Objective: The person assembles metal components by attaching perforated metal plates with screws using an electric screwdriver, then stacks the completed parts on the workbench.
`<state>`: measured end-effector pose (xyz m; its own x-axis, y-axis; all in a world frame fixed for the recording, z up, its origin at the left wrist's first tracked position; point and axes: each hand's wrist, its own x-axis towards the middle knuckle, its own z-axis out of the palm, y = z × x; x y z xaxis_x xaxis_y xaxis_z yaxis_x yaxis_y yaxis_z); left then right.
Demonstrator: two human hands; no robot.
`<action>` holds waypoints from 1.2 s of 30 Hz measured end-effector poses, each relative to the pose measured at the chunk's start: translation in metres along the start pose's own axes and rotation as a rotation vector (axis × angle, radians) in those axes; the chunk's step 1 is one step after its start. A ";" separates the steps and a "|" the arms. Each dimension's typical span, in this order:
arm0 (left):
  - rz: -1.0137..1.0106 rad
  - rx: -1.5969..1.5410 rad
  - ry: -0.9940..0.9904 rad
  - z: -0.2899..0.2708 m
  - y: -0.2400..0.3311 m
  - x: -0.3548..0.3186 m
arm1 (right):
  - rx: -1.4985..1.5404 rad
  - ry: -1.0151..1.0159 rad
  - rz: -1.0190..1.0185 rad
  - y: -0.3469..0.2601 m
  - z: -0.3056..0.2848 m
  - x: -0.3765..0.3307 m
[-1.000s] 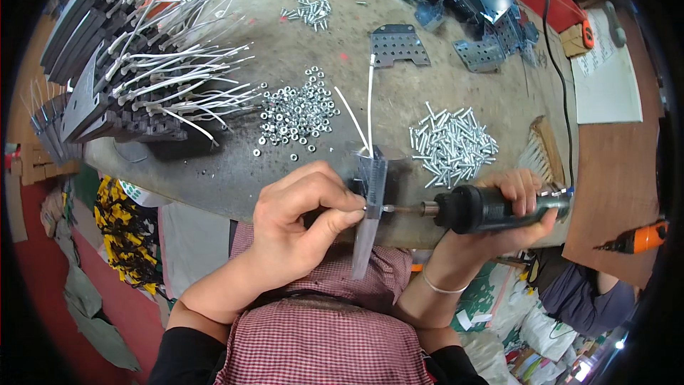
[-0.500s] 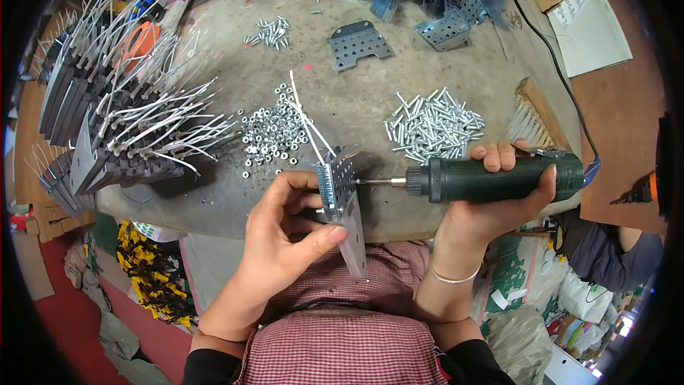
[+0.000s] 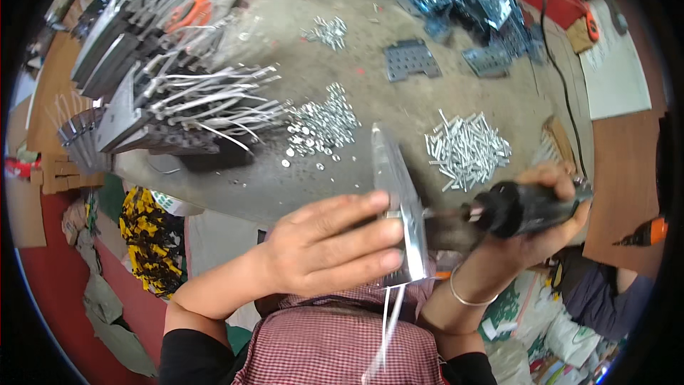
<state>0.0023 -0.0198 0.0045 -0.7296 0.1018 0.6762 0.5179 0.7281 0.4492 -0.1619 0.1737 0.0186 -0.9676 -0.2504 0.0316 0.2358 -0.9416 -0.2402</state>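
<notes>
My left hand (image 3: 328,246) is closed on a grey metal plate part (image 3: 393,167), held upright in front of my apron. Two white wires (image 3: 388,328) hang from its lower end. In my right hand (image 3: 552,232) lies a dark green electric screwdriver (image 3: 524,207), its bit aimed left at the plate. Motion smears the bit, so I cannot tell whether it touches the part. On the table beyond my hands are a pile of small nuts (image 3: 324,125) and, farther right, a pile of screws (image 3: 467,150).
Stacked grey plates with white wires (image 3: 125,117) fill the left side. A loose perforated bracket (image 3: 412,60) and a heap of bluish brackets (image 3: 470,3) lie at the back, near a smaller screw pile (image 3: 328,32). A brush (image 3: 559,139) and black cord (image 3: 563,75) are at right.
The plate part has been turned over: its wires pointed up and now hang down. The screwdriver has moved right and slightly down. My left hand has shifted right, its fingers now across the plate.
</notes>
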 end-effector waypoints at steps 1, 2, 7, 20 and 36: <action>0.044 0.060 -0.069 0.000 -0.004 -0.012 | -0.068 0.003 -0.015 0.005 -0.002 -0.004; 0.018 0.072 -0.012 0.004 -0.005 -0.017 | -0.010 -0.010 -0.009 0.009 -0.010 -0.003; -0.125 -0.010 0.025 -0.003 0.002 -0.013 | 0.001 0.103 -0.018 0.009 -0.027 -0.010; -0.428 0.540 -0.359 -0.015 -0.013 0.022 | -0.159 0.137 -0.142 0.011 -0.022 -0.007; -0.815 -0.468 0.200 0.005 0.010 0.015 | -0.055 0.211 -0.085 0.013 -0.013 -0.005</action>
<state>-0.0057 -0.0079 0.0167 -0.8772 -0.4647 0.1211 0.0427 0.1756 0.9835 -0.1554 0.1662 0.0025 -0.9825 -0.1125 -0.1481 0.1528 -0.9423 -0.2979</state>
